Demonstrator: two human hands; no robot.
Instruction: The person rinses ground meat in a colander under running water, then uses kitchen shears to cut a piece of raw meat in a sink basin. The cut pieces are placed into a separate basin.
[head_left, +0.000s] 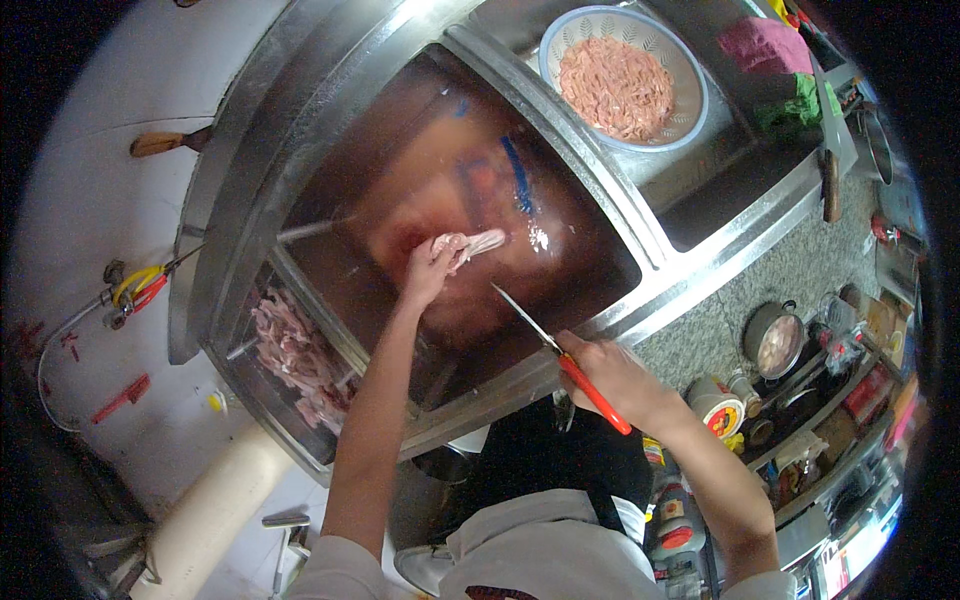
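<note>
My left hand (426, 276) grips a pale, elongated piece of raw meat (474, 246) above the cloudy reddish water (450, 315) of a stainless-steel sink (622, 300). In my right hand (619, 375) is a slim-bladed cutting tool (529, 321) with a red handle. Seen nearly edge-on, it could be scissors or a knife. Its tip points at the water, just below the meat and apart from it. A dark blue strip (516, 174) shows in the water beyond my left hand. Left of my left forearm, raw meat pieces (289, 345) lie in a metal compartment.
A blue-rimmed colander (699, 112) of pale pink meat pieces stands in the neighbouring basin. A cleaver (832, 180) lies by its right edge, near green (802, 105) and pink cloths (765, 46). A pot (776, 341) and jars (716, 405) crowd the right counter. Yellow-and-red-handled tools (142, 289) hang at left.
</note>
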